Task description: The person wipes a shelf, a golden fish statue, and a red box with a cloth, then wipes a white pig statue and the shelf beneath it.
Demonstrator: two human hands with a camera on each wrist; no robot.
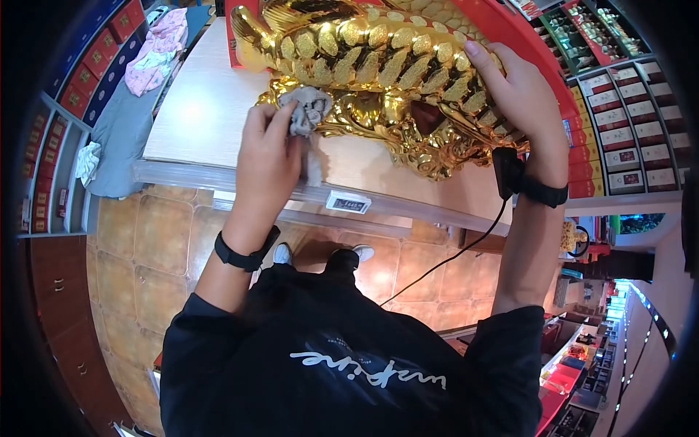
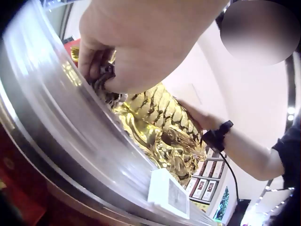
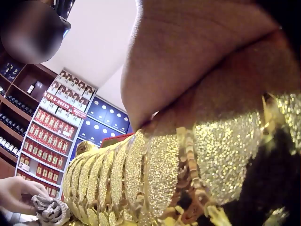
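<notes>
Left hand [image 1: 273,156], left of centre, is pinching grey cloth [image 1: 311,108] at golden figure [image 1: 378,65]; right hand [image 1: 526,95], upper right, is resting on figure, visible fingers spread.

Gold ornament [image 1: 386,69] on pale tabletop [image 1: 196,109]

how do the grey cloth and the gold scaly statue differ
The grey cloth looks dull and soft, while the gold statue is shiny and looks rigid. The cloth is small and crumpled; the statue is far larger, with a moulded, scaly form. The left hand grips the cloth, while the right hand rests on the statue. Both have a hand on them.
</notes>
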